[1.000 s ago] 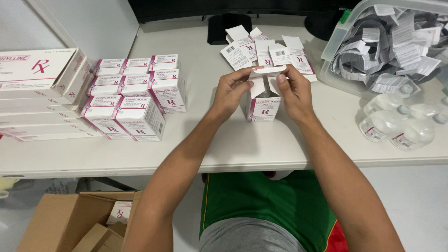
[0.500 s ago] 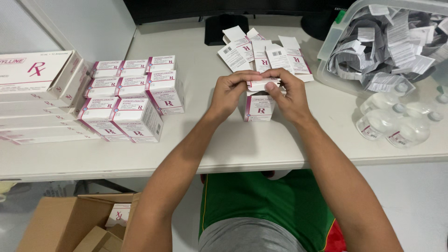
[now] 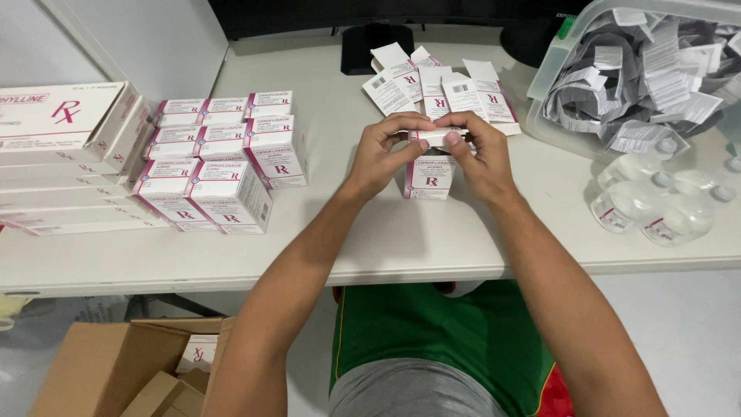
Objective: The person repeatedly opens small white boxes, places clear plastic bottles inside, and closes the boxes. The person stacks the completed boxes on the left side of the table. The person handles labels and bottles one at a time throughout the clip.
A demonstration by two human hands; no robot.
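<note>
A small white and pink medicine carton (image 3: 430, 177) stands upright on the white table (image 3: 401, 239) in front of me. My left hand (image 3: 384, 154) and my right hand (image 3: 477, 154) both grip its top, with fingertips pressed on the folded top flap. Behind the carton lies a loose pile of flat unfolded cartons (image 3: 440, 85). To the left stand several finished cartons (image 3: 220, 158) in neat rows.
Large flat white boxes (image 3: 65, 147) are stacked at the far left. A clear plastic bin of folded paper leaflets (image 3: 648, 69) sits at the back right, with clear plastic bottles (image 3: 656, 205) before it. An open cardboard box (image 3: 116, 371) stands on the floor.
The carton's top flaps stood open between my hands before. Now my fingers have folded the flap down over the top, and both hands sit closer together.
</note>
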